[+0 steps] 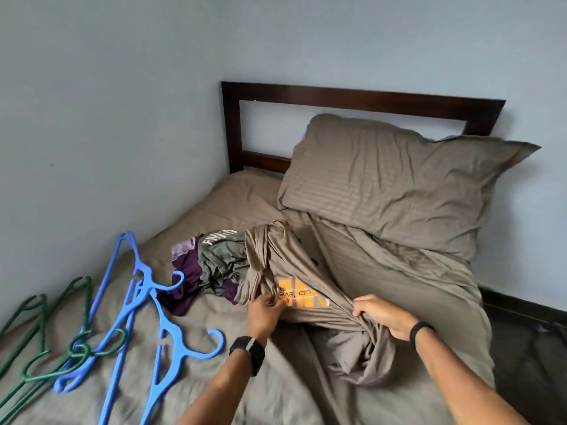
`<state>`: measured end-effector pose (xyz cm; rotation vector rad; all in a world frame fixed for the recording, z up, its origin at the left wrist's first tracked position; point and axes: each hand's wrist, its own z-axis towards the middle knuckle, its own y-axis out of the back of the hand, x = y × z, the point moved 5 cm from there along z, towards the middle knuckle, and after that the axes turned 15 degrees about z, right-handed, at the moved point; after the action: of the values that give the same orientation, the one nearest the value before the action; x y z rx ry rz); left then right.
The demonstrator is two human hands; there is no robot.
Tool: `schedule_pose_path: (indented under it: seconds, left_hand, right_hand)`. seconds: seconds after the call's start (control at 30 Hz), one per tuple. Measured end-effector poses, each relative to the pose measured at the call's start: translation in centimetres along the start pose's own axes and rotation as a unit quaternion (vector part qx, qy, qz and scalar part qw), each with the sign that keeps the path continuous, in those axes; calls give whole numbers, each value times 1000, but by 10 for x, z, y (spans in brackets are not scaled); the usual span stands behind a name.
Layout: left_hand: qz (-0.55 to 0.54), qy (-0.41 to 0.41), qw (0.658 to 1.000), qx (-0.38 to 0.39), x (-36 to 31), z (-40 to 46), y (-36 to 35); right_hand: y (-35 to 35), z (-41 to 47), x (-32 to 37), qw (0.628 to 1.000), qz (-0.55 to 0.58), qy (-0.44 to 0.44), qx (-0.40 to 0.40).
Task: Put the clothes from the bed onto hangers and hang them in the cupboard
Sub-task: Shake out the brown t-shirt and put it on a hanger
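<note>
1. The taupe shirt (288, 271) with an orange print lies bunched at the centre of the bed (214, 378); its colour nearly matches the sheet, so its edges are hard to trace.
2. The left hand (265, 311) pinches the shirt's fabric beside the print; the fingertips are buried in folds.
3. The right hand (380, 317) grips a twisted bunch of the same shirt at about 4 o'clock of the print, fingers curled round it.
4. At 10 o'clock of the shirt, a grey-green garment (221, 259) overlaps a purple garment (187, 283); both are crumpled, shapes unclear.
5. Blue hangers (144, 311) and green hangers (46, 342) lie tangled at 8 o'clock, cut off by the frame's lower edge.
6. A pillow (399, 185) leans on the dark headboard (352, 96) at 1 o'clock.
</note>
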<state>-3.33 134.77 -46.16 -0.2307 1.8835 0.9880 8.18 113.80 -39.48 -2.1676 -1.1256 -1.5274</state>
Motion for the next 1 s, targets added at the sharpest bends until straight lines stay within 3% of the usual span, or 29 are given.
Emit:
schedule_pose_path:
  seconds: [0.07,0.13,0.23,0.3,0.43,0.5,0.63,0.73,0.83,0.9,1.0]
  left_hand:
    - [-49,14,998,42,3,6,-12]
    - [-82,50,995,37,15,13,-19]
    - [-89,83,992,-6,36,24,-22]
    - [-77,100,991,-35,56,39,-24]
    - [-15,130,991,5,83,59,-27]
    - [79,82,993,16,60,40,-15]
    - [165,-39,984,-64,18,8,6]
    - [50,-39,997,-45,10,-3,9]
    - [-164,20,986,-31,7,-10,13]
    - [-229,49,972,5,11,-10,9]
    - [-212,54,973,72,15,-19,-4]
  right_hand:
    - [19,-2,-9,995,-94,-27,-36]
    - [30,-6,-19,977,-198,-68,-35]
    - [35,-7,-36,927,-351,-132,-11]
    - [31,-2,-36,907,-405,-110,-36]
    - [7,16,-17,955,-285,17,-77]
    - [-11,24,-11,965,-253,34,-57]
    - [-37,38,-13,960,-275,49,-24]
    - [-35,38,-13,944,-320,77,-35]
    - [-15,32,-10,931,-362,9,-56]
    - [-9,21,0,884,-460,-84,6]
    - [-5,-1,10,758,-578,-256,159]
